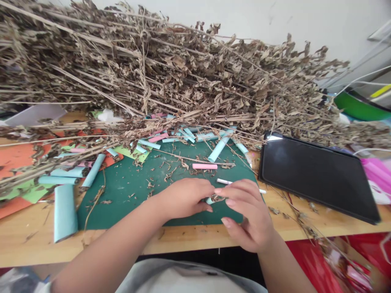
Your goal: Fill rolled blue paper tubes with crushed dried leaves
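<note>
My left hand [189, 198] is closed around a small light blue paper tube [210, 200], most of which its fingers hide. Brown dried leaf bits [217, 197] stick out of the tube's right end. My right hand [249, 213] is close beside that end, fingers apart and slightly bent; whether a fingertip touches the leaves I cannot tell. Beneath both hands is a green cutting mat [128, 199] strewn with leaf crumbs. A thin white stick [224, 181] passes behind my right fingers. Farther back on the mat lies a pink paper roll [204, 166].
A big heap of dried leafy stalks [183, 73] fills the back of the wooden table [27, 240]. Several blue rolls [222, 146] lie along its front. At left are a wide blue roll [65, 213] and orange paper [12, 205]; at right, a black tablet [314, 177].
</note>
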Demonstrator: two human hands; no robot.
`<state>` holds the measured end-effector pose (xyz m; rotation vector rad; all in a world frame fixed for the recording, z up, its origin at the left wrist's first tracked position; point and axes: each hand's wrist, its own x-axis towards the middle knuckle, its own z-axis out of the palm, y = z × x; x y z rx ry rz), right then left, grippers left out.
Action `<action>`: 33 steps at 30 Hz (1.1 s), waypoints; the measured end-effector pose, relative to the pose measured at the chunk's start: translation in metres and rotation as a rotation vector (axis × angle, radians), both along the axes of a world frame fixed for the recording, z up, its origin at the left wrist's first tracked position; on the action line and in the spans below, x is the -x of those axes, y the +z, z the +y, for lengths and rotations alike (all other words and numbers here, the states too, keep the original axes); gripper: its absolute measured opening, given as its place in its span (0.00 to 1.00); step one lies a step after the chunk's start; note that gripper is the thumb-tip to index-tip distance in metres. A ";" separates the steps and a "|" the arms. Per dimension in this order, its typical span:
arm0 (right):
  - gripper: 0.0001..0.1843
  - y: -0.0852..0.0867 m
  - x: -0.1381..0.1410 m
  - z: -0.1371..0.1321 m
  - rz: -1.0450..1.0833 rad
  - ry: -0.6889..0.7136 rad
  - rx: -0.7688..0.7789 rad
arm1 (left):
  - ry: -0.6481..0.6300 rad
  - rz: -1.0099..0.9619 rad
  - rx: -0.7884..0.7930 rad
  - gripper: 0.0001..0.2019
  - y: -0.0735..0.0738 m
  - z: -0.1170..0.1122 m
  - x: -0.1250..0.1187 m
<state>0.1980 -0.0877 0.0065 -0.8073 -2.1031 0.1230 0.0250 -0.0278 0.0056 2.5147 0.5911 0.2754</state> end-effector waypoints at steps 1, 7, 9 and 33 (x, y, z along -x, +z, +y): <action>0.24 -0.001 -0.001 0.000 0.036 -0.005 0.015 | -0.005 0.014 -0.010 0.07 0.000 0.000 0.000; 0.27 -0.005 -0.002 -0.002 0.139 -0.012 0.073 | -0.007 0.039 -0.049 0.08 0.001 0.001 0.000; 0.27 -0.005 0.001 -0.002 0.172 -0.035 0.079 | -0.009 0.037 -0.045 0.08 0.001 0.001 -0.001; 0.17 0.005 0.006 0.005 -0.008 -0.137 0.038 | 0.005 0.036 -0.022 0.07 0.003 0.000 0.000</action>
